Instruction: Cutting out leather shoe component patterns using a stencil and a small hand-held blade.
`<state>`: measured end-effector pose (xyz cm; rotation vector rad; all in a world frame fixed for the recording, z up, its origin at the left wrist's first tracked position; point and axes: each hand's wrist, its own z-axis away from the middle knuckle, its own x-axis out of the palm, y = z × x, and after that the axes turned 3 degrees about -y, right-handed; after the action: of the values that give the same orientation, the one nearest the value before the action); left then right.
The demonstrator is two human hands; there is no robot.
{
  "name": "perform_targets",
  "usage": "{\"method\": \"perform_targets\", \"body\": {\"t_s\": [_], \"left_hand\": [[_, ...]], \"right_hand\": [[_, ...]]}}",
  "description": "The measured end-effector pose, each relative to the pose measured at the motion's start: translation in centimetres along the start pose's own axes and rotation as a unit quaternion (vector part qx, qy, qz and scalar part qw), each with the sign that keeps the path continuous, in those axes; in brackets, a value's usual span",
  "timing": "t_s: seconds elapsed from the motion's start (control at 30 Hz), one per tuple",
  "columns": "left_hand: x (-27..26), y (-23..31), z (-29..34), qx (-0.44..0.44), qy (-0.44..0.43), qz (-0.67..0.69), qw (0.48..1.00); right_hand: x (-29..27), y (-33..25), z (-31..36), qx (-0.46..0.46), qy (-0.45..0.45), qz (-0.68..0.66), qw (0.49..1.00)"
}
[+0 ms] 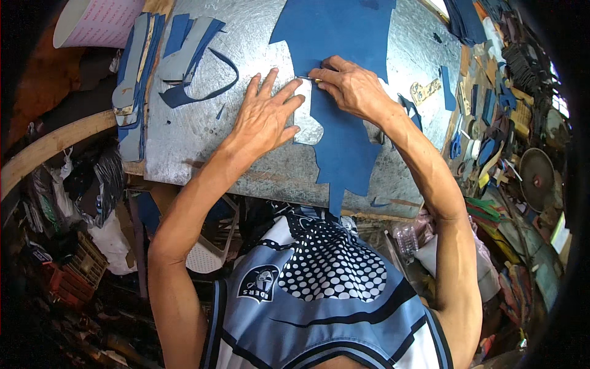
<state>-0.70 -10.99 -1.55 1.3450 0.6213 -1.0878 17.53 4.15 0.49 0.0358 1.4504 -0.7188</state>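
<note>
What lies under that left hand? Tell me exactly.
The left hand presses flat on a grey template laid over the blue sheet, on the metal tabletop. The template's part beneath the palm is hidden.

Top left: pale roll with pink print, lying past the bench corner.
Left bench edge: stack of grey-blue cut pieces, long and narrow, overlapping.
Beside the stack: curled blue strip and grey offcuts on the metal.
Top right: pile of dark blue sheets.
Right side: heap of mixed scraps, blue, black, yellow and tan.
Far right: round dark disc among clutter.
Lower left: black plastic bags, white bag, brown crate.
Left rim: curved wooden rail.
</note>
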Motion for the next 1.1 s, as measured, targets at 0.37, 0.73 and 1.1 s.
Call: {"method": "perform_targets", "body": {"t_s": [0.37, 0.73, 1.1], "left_hand": [[-0.2, 0.0, -0.2, 0.004, -0.005, 0.005, 1.0], [-0.5, 0.1, -0.3, 0.014, -0.013, -0.006, 1.0], [-0.4, 0.8, -0.5, 0.021, -0.01, -0.012, 1.0]], "right_hand": [[0.2, 2.2, 1.5, -0.016, 0.004, -0.021, 1.0], [-0.2, 2.9, 1.4, -0.001, -0.023, -0.047, 0.999], [2.2, -6.7, 3.7, 0.239, 0.185, -0.249, 0.92]]}}
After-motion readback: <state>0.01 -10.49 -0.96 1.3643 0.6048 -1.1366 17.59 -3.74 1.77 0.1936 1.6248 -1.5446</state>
